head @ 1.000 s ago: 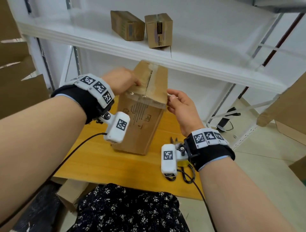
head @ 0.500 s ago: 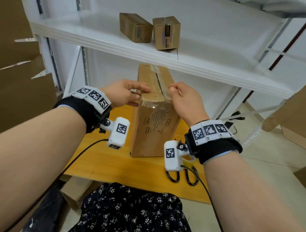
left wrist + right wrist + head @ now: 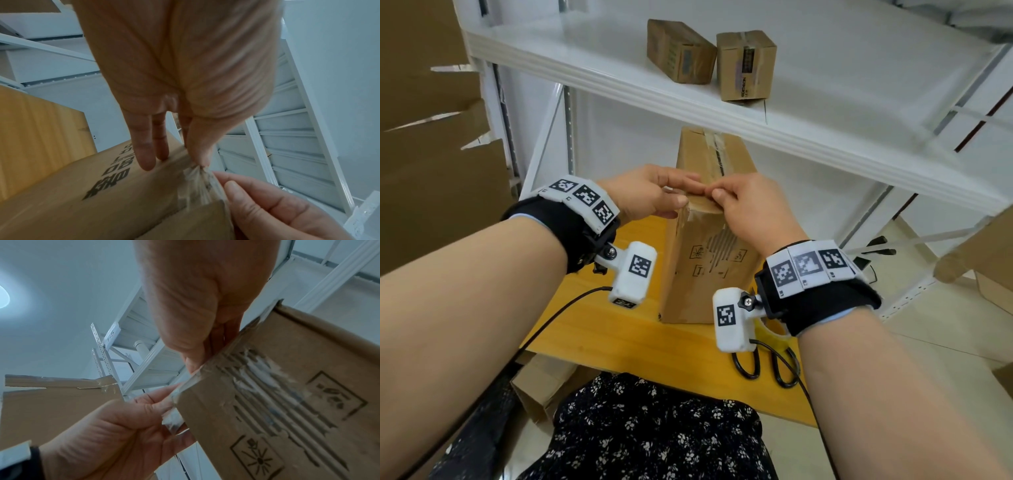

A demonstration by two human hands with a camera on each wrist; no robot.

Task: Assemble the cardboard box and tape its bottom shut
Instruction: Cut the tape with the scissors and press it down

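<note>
The box (image 3: 705, 260) is stood upright on the table (image 3: 599, 329), directly beyond both wrists, its taped seam running away from the hands along the top face. At the near top edge the left hand (image 3: 643, 195) and right hand (image 3: 750, 209) are brought together, fingertips almost touching. The tape (image 3: 197, 183) folded over this edge (crumpled at the corner) is pressed by the left thumb while straight fingers are laid on the box's side; the right hand's thumb and fingers are curled against the same edge. Little room is left above the box's far end, under the shelf (image 3: 808, 137). Scissors (image 3: 767, 366) are seen beneath the right wrist, near the table's front edge.
</note>
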